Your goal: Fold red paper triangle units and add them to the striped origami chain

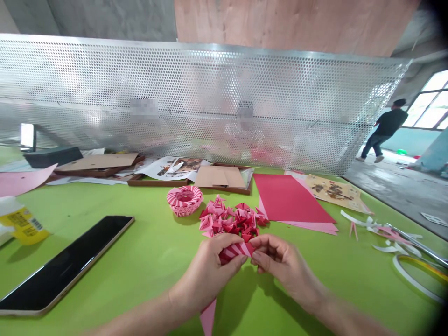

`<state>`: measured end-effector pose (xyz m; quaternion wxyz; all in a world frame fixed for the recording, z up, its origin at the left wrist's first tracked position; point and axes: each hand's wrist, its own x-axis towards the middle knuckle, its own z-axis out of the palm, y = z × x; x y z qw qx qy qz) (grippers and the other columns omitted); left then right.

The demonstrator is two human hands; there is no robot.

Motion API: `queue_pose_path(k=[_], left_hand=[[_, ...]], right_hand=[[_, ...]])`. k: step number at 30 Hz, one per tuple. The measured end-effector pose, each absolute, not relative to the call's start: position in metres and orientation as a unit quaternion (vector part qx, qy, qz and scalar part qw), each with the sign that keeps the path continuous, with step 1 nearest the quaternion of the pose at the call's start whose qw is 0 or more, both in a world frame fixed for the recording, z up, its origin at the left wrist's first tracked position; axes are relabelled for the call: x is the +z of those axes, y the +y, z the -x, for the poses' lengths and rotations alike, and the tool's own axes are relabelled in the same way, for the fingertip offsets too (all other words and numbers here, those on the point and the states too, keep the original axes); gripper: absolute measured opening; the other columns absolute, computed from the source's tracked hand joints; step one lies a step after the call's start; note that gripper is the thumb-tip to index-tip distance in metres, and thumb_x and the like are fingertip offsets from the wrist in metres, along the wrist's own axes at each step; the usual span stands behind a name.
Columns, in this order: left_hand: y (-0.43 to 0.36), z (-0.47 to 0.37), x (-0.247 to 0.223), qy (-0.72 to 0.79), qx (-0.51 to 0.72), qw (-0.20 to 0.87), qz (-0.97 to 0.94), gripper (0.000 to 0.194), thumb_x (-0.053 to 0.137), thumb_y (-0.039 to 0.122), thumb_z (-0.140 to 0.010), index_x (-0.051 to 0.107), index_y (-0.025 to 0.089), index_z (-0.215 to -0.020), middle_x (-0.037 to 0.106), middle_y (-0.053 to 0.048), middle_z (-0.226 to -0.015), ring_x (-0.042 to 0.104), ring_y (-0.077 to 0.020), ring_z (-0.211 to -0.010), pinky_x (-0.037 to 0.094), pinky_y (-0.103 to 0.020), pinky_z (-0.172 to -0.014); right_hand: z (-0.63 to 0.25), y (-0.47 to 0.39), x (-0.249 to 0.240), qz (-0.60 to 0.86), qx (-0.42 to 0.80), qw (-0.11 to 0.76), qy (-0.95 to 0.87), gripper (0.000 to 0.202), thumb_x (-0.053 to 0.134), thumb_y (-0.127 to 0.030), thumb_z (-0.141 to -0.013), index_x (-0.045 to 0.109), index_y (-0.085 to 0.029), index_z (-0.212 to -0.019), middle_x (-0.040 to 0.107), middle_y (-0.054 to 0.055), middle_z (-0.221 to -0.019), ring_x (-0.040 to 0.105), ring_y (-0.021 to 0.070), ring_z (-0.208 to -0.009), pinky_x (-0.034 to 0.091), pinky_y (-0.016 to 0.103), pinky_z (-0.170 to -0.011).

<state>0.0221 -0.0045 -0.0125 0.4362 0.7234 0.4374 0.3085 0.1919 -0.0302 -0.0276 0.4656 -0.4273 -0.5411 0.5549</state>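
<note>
A strip of interlocked folded paper pieces (233,252), striped pink and red, is gripped in my left hand (215,261) between thumb and fingers. At its right end my right hand (280,261) pinches the paper with thumb and forefinger. Just beyond both hands lies a pile of loose folded paper pieces (227,217) in pink and red. A round woven-looking paper bowl (184,200) in the same colours stands to the left of the pile. Below my left wrist a pointed pink paper piece (208,317) sticks out, partly hidden.
On the green table (150,252) lie a black phone (66,266), a yellow glue bottle (26,224), red paper sheets (290,198), scissors (418,242) and a tape roll (420,280). Trays (157,182) line a perforated metal screen (210,102). A person (387,128) walks at far right.
</note>
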Motion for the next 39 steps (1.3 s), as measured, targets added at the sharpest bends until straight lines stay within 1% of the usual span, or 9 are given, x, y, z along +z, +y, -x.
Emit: queue_pose_path(k=[6,11,16,18,21,24,29,34,39], left_hand=[[-0.006,-0.024,-0.003,0.441,0.296,0.440,-0.724,0.019,0.056,0.021,-0.076,0.066,0.014,-0.092,0.064,-0.003,-0.078,0.053,-0.0140,-0.066,0.042,-0.022,-0.058],[-0.004,-0.025,-0.002,0.441,0.284,0.444,-0.726,0.018,0.056,0.020,-0.076,0.066,0.014,-0.089,0.064,-0.002,-0.075,0.052,-0.0139,-0.065,0.041,-0.022,-0.057],[0.001,-0.022,-0.011,0.434,0.317,0.446,-0.716,0.018,0.055,0.024,-0.077,0.065,0.014,-0.089,0.064,-0.002,-0.073,0.051,-0.0129,-0.061,0.041,-0.022,-0.055],[0.003,-0.021,-0.014,0.444,0.314,0.441,-0.714,0.019,0.054,0.027,-0.078,0.064,0.014,-0.087,0.062,-0.001,-0.070,0.049,-0.0122,-0.058,0.040,-0.021,-0.052],[0.004,-0.021,-0.017,0.451,0.288,0.420,-0.733,0.019,0.052,0.026,-0.078,0.063,0.014,-0.088,0.061,-0.001,-0.069,0.048,-0.0117,-0.057,0.039,-0.020,-0.051],[0.003,-0.022,-0.018,0.448,0.258,0.402,-0.756,0.018,0.053,0.025,-0.077,0.064,0.014,-0.085,0.061,-0.001,-0.068,0.049,-0.0122,-0.057,0.039,-0.021,-0.052],[0.001,-0.023,-0.014,0.451,0.245,0.379,-0.770,0.019,0.054,0.024,-0.073,0.066,0.012,-0.083,0.063,-0.004,-0.073,0.052,-0.0147,-0.060,0.040,-0.023,-0.055],[0.000,-0.024,-0.011,0.455,0.249,0.360,-0.776,0.019,0.054,0.023,-0.073,0.066,0.012,-0.083,0.062,-0.005,-0.075,0.052,-0.0158,-0.063,0.041,-0.024,-0.056],[0.001,-0.024,-0.015,0.453,0.260,0.355,-0.775,0.017,0.052,0.022,-0.074,0.065,0.013,-0.080,0.062,-0.003,-0.074,0.051,-0.0149,-0.062,0.041,-0.024,-0.056]], right_hand=[[-0.191,-0.031,-0.029,0.414,0.554,0.480,-0.540,0.020,0.067,-0.031,-0.078,0.063,-0.014,-0.086,0.061,0.001,-0.073,0.053,0.0113,-0.064,0.044,0.021,-0.060],[-0.190,-0.031,-0.031,0.412,0.553,0.477,-0.545,0.022,0.067,-0.032,-0.077,0.062,-0.013,-0.087,0.063,0.002,-0.075,0.055,0.0129,-0.067,0.046,0.023,-0.061],[-0.205,-0.017,-0.028,0.481,0.404,0.539,-0.562,0.025,0.057,-0.036,-0.083,0.062,-0.014,-0.094,0.065,0.004,-0.076,0.058,0.0154,-0.068,0.049,0.026,-0.062],[-0.216,-0.007,-0.030,0.496,0.366,0.563,-0.551,0.027,0.057,-0.039,-0.082,0.060,-0.015,-0.094,0.064,0.004,-0.078,0.058,0.0150,-0.068,0.049,0.027,-0.065],[-0.229,0.006,-0.034,0.518,0.320,0.574,-0.547,0.034,0.058,-0.046,-0.078,0.059,-0.015,-0.094,0.064,0.006,-0.079,0.058,0.0162,-0.067,0.049,0.027,-0.062],[-0.235,0.013,-0.037,0.531,0.290,0.548,-0.577,0.033,0.056,-0.045,-0.079,0.061,-0.015,-0.092,0.064,0.007,-0.077,0.058,0.0173,-0.063,0.048,0.027,-0.056],[-0.237,0.021,-0.037,0.529,0.229,0.470,-0.668,0.021,0.051,-0.035,-0.082,0.064,-0.018,-0.083,0.061,0.002,-0.064,0.056,0.0174,-0.057,0.046,0.027,-0.052],[-0.244,0.040,-0.043,0.529,0.147,0.424,-0.720,0.014,0.054,-0.026,-0.078,0.064,-0.017,-0.084,0.062,0.005,-0.075,0.058,0.0201,-0.065,0.047,0.030,-0.058],[-0.238,0.047,-0.046,0.507,0.118,0.385,-0.762,0.014,0.052,-0.022,-0.080,0.064,-0.017,-0.084,0.059,0.006,-0.083,0.058,0.0181,-0.069,0.047,0.028,-0.061]])
